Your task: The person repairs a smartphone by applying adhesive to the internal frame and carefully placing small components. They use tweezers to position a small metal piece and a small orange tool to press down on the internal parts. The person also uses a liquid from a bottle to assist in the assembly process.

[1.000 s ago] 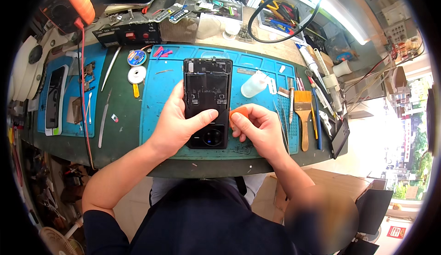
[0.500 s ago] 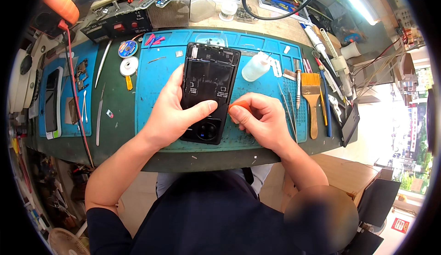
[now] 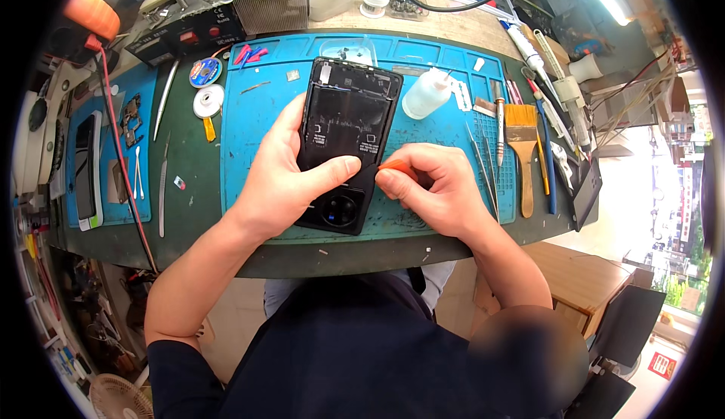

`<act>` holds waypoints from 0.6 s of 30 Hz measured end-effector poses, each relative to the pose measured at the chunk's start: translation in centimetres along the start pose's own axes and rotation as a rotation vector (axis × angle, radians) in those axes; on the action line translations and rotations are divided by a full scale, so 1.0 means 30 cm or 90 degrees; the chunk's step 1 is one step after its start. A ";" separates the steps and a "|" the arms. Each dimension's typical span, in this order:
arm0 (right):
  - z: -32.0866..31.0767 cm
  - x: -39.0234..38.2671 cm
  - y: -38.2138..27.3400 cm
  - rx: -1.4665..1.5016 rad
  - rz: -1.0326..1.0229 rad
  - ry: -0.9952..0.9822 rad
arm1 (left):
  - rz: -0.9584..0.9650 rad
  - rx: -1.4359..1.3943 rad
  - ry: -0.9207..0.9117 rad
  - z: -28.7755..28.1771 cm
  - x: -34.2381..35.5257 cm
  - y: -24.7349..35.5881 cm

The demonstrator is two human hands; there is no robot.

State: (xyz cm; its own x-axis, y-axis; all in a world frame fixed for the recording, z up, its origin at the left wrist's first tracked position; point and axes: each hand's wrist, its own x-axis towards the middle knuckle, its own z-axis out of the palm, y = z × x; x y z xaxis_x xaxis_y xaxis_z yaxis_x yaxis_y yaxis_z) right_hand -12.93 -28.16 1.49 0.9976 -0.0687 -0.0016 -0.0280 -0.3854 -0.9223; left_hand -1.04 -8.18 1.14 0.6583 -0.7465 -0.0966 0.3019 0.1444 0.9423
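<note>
A black phone back shell (image 3: 343,128) lies on the blue work mat (image 3: 438,128), its round camera ring toward me. My left hand (image 3: 283,181) grips the shell's left side, with the thumb pressed across its lower middle. My right hand (image 3: 438,188) pinches a small orange-handled tool (image 3: 393,166) whose dark tip touches the shell's right edge.
A white squeeze bottle (image 3: 424,94), tweezers (image 3: 483,162), a flat brush (image 3: 522,143) and screwdrivers lie right of the mat. Tape rolls (image 3: 205,86), picks and a second phone (image 3: 87,170) on a smaller mat sit at the left. A black power unit (image 3: 185,30) stands behind.
The view has tilted so the bench sits higher and closer. Both hands stay on the shell; the right hand's tool has shifted slightly up along the right edge.
</note>
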 end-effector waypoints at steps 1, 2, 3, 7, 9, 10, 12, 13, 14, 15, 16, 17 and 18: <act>-0.001 0.000 0.000 -0.004 0.000 -0.002 | -0.001 -0.003 0.001 0.001 0.001 0.003; -0.002 -0.001 -0.001 -0.007 0.000 -0.003 | -0.002 -0.006 0.001 0.002 0.001 0.004; -0.002 -0.002 -0.001 -0.011 0.000 -0.005 | -0.005 -0.018 0.004 0.003 0.001 0.003; 0.004 -0.004 -0.027 0.105 0.104 -0.005 | 0.003 -0.047 0.032 0.010 -0.002 -0.008; 0.002 -0.003 -0.026 0.138 0.107 -0.012 | 0.014 -0.056 0.046 0.018 -0.004 -0.007; 0.003 -0.003 -0.028 0.137 0.106 -0.011 | 0.016 -0.061 0.047 0.021 -0.005 -0.004; 0.005 -0.002 -0.035 0.135 0.104 -0.010 | 0.015 -0.073 0.047 0.023 -0.001 0.000; 0.008 -0.004 -0.035 0.147 0.108 -0.004 | 0.010 -0.079 0.045 0.021 0.001 0.002; 0.011 -0.006 -0.033 0.159 0.111 0.002 | 0.006 -0.085 0.043 0.021 0.002 0.004; 0.014 -0.008 -0.031 0.172 0.115 0.008 | 0.008 -0.087 0.048 0.022 0.003 0.006; 0.018 -0.008 -0.028 0.188 0.111 0.011 | 0.010 -0.087 0.053 0.023 0.003 0.008; 0.021 -0.007 -0.024 0.204 0.108 0.014 | 0.012 -0.088 0.058 0.025 0.003 0.009; 0.023 -0.006 -0.022 0.220 0.104 0.018 | 0.016 -0.089 0.065 0.027 0.002 0.006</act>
State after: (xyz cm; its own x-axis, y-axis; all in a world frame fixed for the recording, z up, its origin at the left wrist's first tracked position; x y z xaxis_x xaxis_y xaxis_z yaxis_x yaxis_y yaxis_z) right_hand -13.06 -27.26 1.83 0.9795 -0.1306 -0.1535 -0.1593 -0.0352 -0.9866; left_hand -1.50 -8.73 1.57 0.7320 -0.6721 -0.1120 0.3719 0.2563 0.8922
